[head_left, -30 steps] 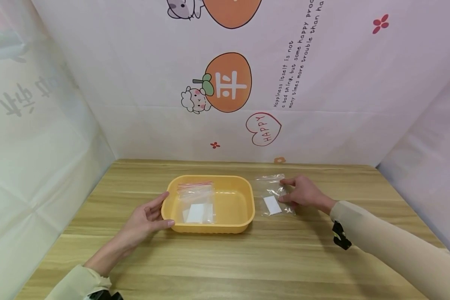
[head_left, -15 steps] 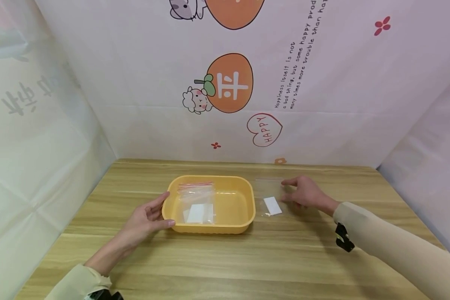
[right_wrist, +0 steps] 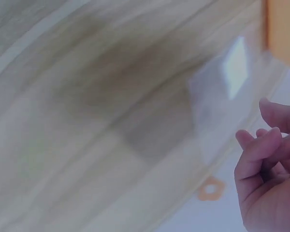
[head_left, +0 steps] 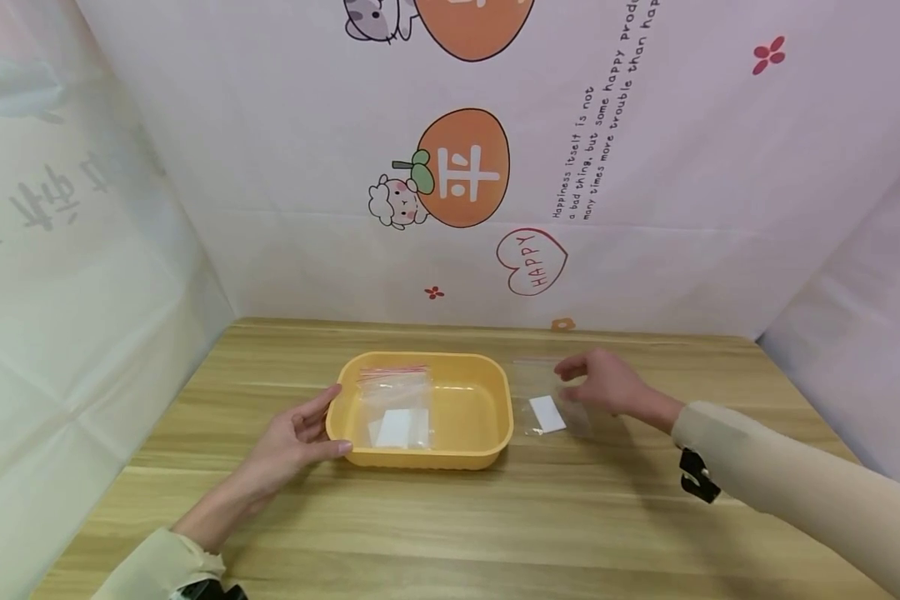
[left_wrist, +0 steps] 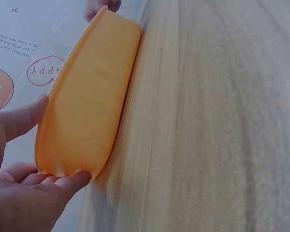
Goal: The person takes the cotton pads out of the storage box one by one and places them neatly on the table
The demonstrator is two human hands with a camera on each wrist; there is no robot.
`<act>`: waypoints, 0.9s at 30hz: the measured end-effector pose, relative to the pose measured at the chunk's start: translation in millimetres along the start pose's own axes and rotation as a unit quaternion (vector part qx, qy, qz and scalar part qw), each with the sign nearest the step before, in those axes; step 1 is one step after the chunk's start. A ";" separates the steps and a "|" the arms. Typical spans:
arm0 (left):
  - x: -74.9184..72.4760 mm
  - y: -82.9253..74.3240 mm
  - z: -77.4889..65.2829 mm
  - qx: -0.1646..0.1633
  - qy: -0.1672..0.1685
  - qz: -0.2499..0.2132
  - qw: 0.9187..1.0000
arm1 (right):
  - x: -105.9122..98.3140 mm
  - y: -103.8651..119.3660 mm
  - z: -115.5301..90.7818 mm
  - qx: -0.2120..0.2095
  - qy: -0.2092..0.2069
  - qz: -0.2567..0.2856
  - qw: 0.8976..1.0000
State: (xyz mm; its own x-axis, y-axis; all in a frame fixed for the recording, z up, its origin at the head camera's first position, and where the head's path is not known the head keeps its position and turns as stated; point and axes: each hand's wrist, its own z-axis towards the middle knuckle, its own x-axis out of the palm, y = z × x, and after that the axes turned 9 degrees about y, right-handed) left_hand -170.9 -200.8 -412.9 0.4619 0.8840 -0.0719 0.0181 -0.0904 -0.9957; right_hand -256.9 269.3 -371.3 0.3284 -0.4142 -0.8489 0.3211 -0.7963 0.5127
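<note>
My left hand (head_left: pixel 292 442) grips the left end of a yellow plastic tray (head_left: pixel 472 417); its thumb lies along the near rim in the head view. Inside the tray, on its left side, are clear zip bags (head_left: pixel 393 390) with red seal strips and white cards (head_left: pixel 395 427); their exact number is unclear. Right of the tray, another clear zip bag (head_left: pixel 536 383) lies flat on the table with a small white card (head_left: pixel 547 414) in or under it. Over this bag's right edge hovers my right hand (head_left: pixel 606 383), fingers loosely bent and holding nothing; the right wrist view shows a gap to the bag.
The wood-grain table (head_left: pixel 420 533) extends in front of the tray and to both sides. A printed white sheet (head_left: pixel 307 167) hangs along the table's back edge, with further sheets at left and right.
My right hand has let go of the bag on the table and lifted slightly. That bag has flattened, its wrinkles gone. My left hand and the tray have stayed in place.
</note>
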 end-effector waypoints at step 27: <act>-1.3 0.0 0.5 -0.004 0.006 -0.008 1.000 | 8.0 129.4 27.1 -0.047 0.101 0.093 0.989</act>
State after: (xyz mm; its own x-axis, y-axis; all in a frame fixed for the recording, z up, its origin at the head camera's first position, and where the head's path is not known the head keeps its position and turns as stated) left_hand -171.9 -201.8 -412.8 0.4722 0.8798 -0.0549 0.0333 -0.0801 -0.9962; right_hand -236.9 151.0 -315.2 0.5564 -0.4455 -0.7014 0.3174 -0.6661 0.6749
